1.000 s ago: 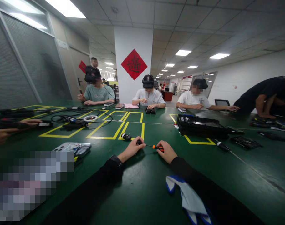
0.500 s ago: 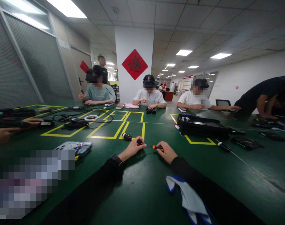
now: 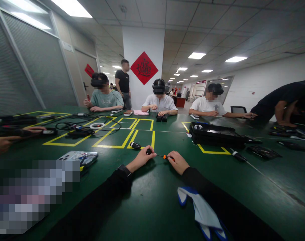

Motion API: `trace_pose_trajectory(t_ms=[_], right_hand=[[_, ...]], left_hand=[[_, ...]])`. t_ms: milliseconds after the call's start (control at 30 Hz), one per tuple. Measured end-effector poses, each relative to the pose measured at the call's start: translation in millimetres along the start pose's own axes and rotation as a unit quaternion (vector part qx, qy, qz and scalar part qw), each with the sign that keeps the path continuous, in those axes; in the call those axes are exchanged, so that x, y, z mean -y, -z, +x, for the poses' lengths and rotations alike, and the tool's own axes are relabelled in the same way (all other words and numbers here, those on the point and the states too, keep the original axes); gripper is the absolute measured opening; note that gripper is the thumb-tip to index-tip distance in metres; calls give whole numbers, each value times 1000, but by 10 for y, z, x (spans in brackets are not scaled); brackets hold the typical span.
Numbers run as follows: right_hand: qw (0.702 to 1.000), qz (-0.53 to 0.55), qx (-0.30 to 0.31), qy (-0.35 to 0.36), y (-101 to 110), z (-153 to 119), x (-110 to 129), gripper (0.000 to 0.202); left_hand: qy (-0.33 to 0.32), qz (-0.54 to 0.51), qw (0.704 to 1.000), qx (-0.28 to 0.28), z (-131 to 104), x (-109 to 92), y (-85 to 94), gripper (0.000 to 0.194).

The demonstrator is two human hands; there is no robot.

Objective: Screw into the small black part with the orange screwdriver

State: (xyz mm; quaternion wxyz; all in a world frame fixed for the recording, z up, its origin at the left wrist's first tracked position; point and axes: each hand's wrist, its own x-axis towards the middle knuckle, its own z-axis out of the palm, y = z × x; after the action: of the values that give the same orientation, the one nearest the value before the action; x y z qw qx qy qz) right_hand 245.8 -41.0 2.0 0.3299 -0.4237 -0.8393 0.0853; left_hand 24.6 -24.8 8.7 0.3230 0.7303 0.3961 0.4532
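Note:
Over the middle of the green table (image 3: 152,207), my left hand (image 3: 141,159) is closed round a small black round part (image 3: 148,151). My right hand (image 3: 177,162) grips an orange-and-black screwdriver (image 3: 165,157), whose thin shaft points left to the fingertips of my left hand. Whether its tip touches the black part is too small to tell. Just beyond my left hand lies a black-and-white cylindrical object (image 3: 135,145). A white and blue glove (image 3: 205,211) rests beside my right forearm.
Black trays (image 3: 217,134) stand right of centre, near a black-and-white tool (image 3: 239,156). Cables and a white ring (image 3: 97,126) lie at the left, with a clear-topped case (image 3: 78,157) nearer. Several people sit or stand around the table; another person's hands (image 3: 6,142) show at the far left.
The standing person at the back has moved right, towards the pillar. My right hand has turned slightly round the screwdriver, hiding more of its handle; my left hand has hardly moved.

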Motion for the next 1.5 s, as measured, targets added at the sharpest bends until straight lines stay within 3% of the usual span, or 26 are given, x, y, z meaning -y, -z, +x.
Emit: trace_pose_trajectory(t_ms=[400, 667, 1500], right_hand=[[1000, 8, 6, 6, -11, -19, 21, 15], [999, -37, 12, 34, 8, -13, 57, 11], [1000, 6, -2, -11, 14, 4, -9, 14]], left_hand=[[-7, -7, 1000, -3, 11, 15, -4, 21], [25, 3, 1000, -11, -9, -31, -13, 23], [17, 12, 1000, -5, -5, -20, -10, 22]])
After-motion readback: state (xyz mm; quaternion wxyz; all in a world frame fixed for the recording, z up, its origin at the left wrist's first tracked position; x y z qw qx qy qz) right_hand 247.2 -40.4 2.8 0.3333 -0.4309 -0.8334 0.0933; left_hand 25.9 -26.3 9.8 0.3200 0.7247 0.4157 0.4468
